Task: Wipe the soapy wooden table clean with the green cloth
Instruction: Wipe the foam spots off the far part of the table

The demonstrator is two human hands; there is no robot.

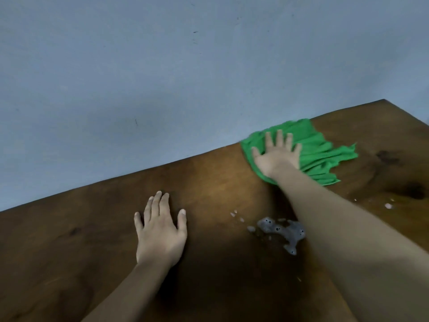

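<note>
One green cloth [320, 156], one big foam patch [282, 231] and two hands on the bench [209, 177], that's pretty much the whole inventory from my seat.

The right hand [277, 156] is flat on the cloth with the fingers spread and straight, so it's pressing down, not grabbing. The cloth is way up at the far edge of the bench, right against the blue wall [162, 66]. It's bunched under the palm and fans out to the right, so its long axis runs roughly along that far edge.

The left hand [160, 231] is also flat and relaxed on bare wood, holding nothing. I'd guess it's just bracing.

The relation that matters is that the foam patch sits on the near side of the cloth, towards me, tucked against the right forearm and between the two hands. The left hand looks a bit closer to it, but the right one has the cloth, so my read is that the next stroke has to drag back towards the body.

I also count a few small flecks [234, 214] just left of the patch and a couple more [388, 206] off to the right. I'd say the job is nowhere near finished.
</note>
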